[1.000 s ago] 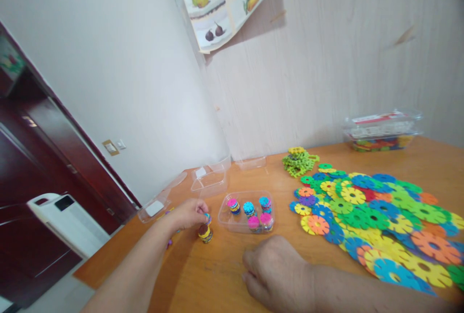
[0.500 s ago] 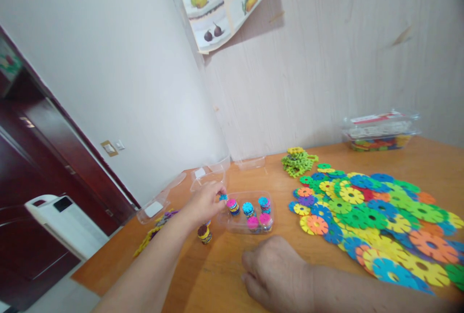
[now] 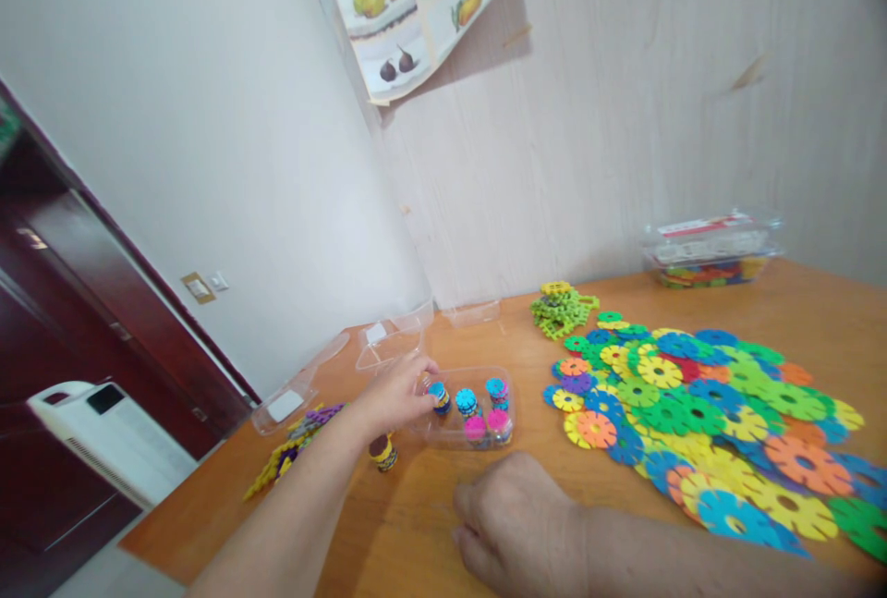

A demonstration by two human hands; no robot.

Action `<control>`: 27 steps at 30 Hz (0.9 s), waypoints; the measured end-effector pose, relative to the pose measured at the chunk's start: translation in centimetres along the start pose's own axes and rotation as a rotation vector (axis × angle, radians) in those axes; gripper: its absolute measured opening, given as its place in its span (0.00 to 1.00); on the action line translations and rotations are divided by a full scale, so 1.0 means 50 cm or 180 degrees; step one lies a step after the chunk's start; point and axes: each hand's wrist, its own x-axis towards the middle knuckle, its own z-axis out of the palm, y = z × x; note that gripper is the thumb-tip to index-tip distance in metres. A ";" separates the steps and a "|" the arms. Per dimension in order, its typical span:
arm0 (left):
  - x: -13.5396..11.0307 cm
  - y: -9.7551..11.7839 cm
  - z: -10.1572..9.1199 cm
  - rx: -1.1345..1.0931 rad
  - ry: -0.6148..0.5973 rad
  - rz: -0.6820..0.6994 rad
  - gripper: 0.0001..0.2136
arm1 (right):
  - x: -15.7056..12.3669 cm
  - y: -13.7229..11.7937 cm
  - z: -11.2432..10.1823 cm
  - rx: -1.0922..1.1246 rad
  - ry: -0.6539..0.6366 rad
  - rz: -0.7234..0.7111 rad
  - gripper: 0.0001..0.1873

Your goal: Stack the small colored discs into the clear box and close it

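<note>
My left hand (image 3: 408, 392) is at the left end of a clear plastic tray (image 3: 443, 439). Its thumb and forefinger are apart, beside a small stack of discs with a blue top (image 3: 439, 392). More short stacks stand in the tray, among them one with a blue top (image 3: 467, 402) and one with a pink top (image 3: 498, 422). Outside the tray, near my left wrist, stands a brown-topped yellow stack (image 3: 383, 453). My right hand (image 3: 509, 519) rests closed on the table in front of the tray; its curled fingers hide whatever may be inside.
A wide heap of notched plastic discs (image 3: 693, 413) covers the table's right side. Behind it are a green pile (image 3: 563, 311) and a lidded clear box (image 3: 713, 251). Clear lids (image 3: 394, 339) and purple and yellow pieces (image 3: 291, 450) lie at the left.
The blue disc that was between my left fingers now appears on top of the stack that showed pink. The left fingers have spread apart. My right hand stays put; the view has shifted slightly.
</note>
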 end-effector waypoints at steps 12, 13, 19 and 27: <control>0.006 -0.007 0.026 -0.0028 0.0180 -0.0184 0.16 | 0.001 0.000 0.002 -0.0036 0.0035 -0.0006 0.17; 0.002 -0.006 0.023 -0.0052 0.0276 -0.0172 0.17 | 0.000 0.001 0.002 -0.0025 0.0050 0.0000 0.17; -0.067 -0.001 0.009 -0.0278 0.1138 -0.0279 0.16 | -0.002 0.000 0.005 -0.0063 0.0091 -0.0023 0.16; -0.261 -0.031 0.061 -0.0256 0.1642 -0.1259 0.15 | -0.004 0.012 0.033 -0.0109 0.0289 0.0009 0.15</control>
